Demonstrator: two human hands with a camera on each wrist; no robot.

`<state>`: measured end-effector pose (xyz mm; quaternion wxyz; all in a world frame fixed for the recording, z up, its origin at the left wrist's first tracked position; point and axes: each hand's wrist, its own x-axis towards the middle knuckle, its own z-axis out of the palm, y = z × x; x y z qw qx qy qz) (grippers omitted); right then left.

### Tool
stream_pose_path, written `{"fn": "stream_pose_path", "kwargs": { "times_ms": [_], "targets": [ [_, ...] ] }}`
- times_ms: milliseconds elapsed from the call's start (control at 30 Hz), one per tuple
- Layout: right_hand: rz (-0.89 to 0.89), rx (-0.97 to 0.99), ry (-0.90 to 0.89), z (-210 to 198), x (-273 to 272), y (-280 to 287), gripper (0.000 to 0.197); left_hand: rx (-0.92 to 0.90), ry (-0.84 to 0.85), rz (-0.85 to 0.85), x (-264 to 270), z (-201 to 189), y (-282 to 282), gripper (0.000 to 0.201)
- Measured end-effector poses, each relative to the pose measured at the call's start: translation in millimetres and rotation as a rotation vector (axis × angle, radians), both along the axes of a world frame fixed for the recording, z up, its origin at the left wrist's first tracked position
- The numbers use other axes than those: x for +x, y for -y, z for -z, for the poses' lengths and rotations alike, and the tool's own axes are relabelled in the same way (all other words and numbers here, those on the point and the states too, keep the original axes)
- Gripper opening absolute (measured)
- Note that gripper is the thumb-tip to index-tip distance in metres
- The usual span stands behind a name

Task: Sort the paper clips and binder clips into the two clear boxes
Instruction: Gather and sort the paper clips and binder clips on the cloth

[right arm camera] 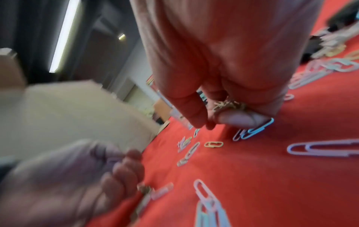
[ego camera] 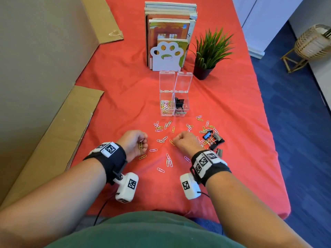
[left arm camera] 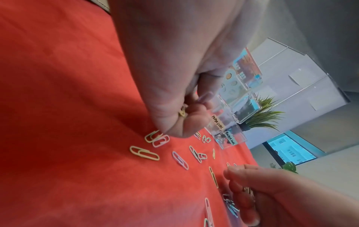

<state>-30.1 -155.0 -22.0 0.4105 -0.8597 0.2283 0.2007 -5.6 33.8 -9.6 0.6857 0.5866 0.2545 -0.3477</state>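
Observation:
Two clear boxes stand open side by side: the paper clip box point(ego camera: 167, 106) on the left holds coloured clips, the binder clip box point(ego camera: 181, 106) on the right holds black binder clips. Loose paper clips point(ego camera: 163, 139) lie scattered on the red cloth point(ego camera: 125, 97). Black binder clips point(ego camera: 214, 139) sit in a heap at the right. My left hand point(ego camera: 138, 143) is curled round a few paper clips, a yellow one point(ego camera: 140, 145) showing. My right hand point(ego camera: 184, 141) is curled over a bunch of paper clips point(right arm camera: 229, 105) and hovers by a yellow clip point(ego camera: 172, 142).
A white paw-shaped bookend point(ego camera: 167, 55) with books stands behind the boxes, a potted plant point(ego camera: 207, 52) to their right. Cardboard sheets point(ego camera: 59, 133) lie along the left edge. The bed's right edge drops to blue floor point(ego camera: 295, 122).

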Motion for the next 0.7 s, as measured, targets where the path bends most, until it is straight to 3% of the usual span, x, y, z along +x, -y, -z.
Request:
{"fn": "stream_pose_path", "kwargs": {
  "times_ms": [67,133,267,333,533,633,700],
  "targets": [
    [-0.256,-0.292,0.043,3,2,-6,0.022,0.038,0.022,0.032,-2,0,1,0.02],
    [-0.378,-0.427,0.091,12,0,-14,0.037,0.167,0.114,0.161,-4,5,6,0.02],
    [-0.423,-0.477,0.094,31,1,-19,0.039,0.702,0.593,0.678,-10,18,9,0.013],
    [-0.447,-0.467,0.052,33,1,-16,0.039,0.865,0.785,0.836,-15,23,10,0.017],
    [-0.55,-0.587,0.145,31,-8,-16,0.031,0.913,0.846,0.968,-19,32,15,0.015],
    [-0.542,-0.567,0.117,38,-9,-20,0.033,0.815,0.806,0.878,-16,30,14,0.009],
    [-0.46,-0.445,0.079,25,-10,-21,0.032,0.695,0.684,0.736,-12,27,10,0.018]
  ]
}}
